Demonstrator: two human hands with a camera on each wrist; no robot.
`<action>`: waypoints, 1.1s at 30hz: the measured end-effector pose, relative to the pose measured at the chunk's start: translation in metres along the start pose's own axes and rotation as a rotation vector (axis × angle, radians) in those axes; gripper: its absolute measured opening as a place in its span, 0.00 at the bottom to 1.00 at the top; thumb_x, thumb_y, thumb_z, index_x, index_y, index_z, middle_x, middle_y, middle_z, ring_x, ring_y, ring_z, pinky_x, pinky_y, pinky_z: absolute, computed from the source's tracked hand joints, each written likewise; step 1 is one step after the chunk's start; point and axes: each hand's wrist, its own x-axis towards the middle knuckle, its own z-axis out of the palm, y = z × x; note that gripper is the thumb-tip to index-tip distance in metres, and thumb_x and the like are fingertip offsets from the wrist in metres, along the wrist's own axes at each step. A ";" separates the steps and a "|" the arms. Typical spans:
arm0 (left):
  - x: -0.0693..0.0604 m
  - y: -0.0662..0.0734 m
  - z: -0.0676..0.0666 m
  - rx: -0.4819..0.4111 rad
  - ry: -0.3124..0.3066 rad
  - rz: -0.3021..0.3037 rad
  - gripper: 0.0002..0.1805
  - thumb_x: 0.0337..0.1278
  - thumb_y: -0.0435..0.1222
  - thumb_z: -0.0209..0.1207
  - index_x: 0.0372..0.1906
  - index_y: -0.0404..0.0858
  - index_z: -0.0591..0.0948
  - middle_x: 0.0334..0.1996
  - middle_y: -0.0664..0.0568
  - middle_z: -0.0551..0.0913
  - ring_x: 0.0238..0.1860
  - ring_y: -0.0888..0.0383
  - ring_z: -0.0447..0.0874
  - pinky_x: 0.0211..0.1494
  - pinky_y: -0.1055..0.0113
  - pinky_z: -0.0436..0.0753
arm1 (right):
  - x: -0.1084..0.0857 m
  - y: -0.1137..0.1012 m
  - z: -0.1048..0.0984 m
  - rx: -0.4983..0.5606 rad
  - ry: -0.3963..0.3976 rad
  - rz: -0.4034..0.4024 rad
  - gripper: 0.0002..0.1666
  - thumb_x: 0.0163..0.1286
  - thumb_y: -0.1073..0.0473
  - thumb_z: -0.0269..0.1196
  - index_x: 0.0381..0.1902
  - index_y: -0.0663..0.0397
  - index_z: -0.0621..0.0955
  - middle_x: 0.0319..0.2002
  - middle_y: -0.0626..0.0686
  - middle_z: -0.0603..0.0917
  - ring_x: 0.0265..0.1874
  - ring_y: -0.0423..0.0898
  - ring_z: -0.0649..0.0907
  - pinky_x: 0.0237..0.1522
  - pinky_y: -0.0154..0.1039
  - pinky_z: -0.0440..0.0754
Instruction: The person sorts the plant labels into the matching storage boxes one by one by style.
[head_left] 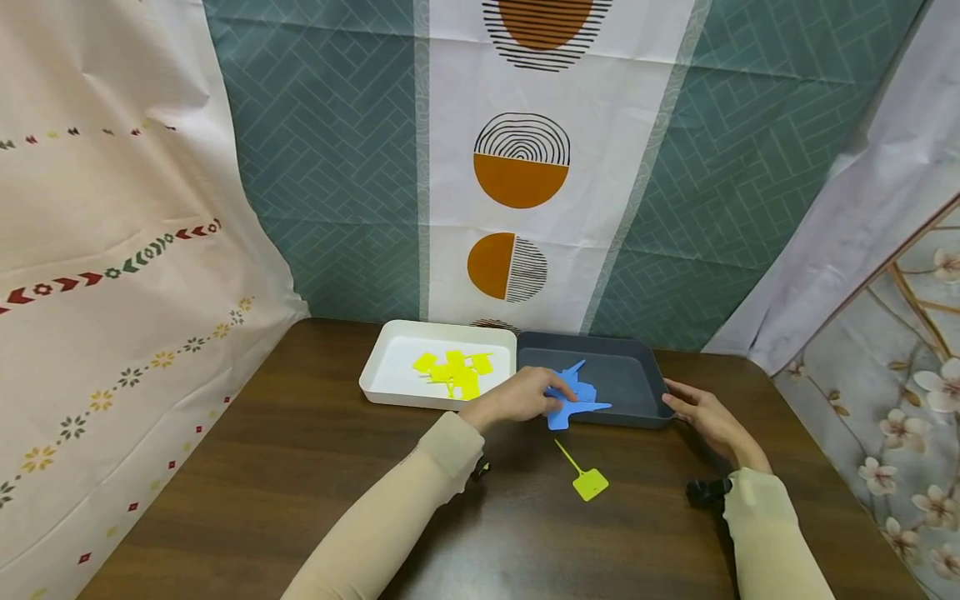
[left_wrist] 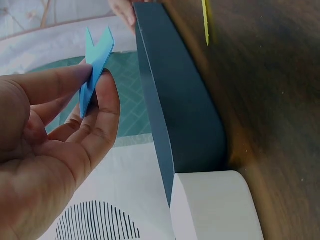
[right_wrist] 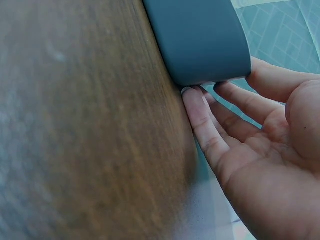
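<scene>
My left hand [head_left: 519, 396] is over the near left part of the dark grey tray [head_left: 633, 379]. Between thumb and fingertips it pinches a blue plant tag [left_wrist: 101, 49], raised above the rim in the left wrist view. More blue tags [head_left: 585, 390] lie in that tray around the fingers; how many is unclear. At the tray's right end, my right hand [head_left: 708, 421] touches the outer wall with nearly straight fingers [right_wrist: 201, 112], its thumb near the rim. A yellow plant tag [head_left: 590, 483] with a thin stem lies on the table in front of the tray.
A white tray [head_left: 382, 387] adjoins the grey one on the left, with several yellow tags [head_left: 457, 373] piled inside. Both stand on a dark wooden table [head_left: 300, 467], near its back edge. Patterned cloths [head_left: 337, 167] hang behind and at the sides.
</scene>
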 end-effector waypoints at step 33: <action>0.040 0.009 -0.045 0.040 -0.109 -0.024 0.16 0.73 0.26 0.57 0.58 0.37 0.87 0.62 0.45 0.84 0.42 0.42 0.88 0.38 0.71 0.81 | 0.000 0.002 0.001 0.010 0.015 -0.008 0.44 0.83 0.50 0.55 0.82 0.67 0.51 0.81 0.71 0.50 0.78 0.67 0.54 0.54 0.22 0.72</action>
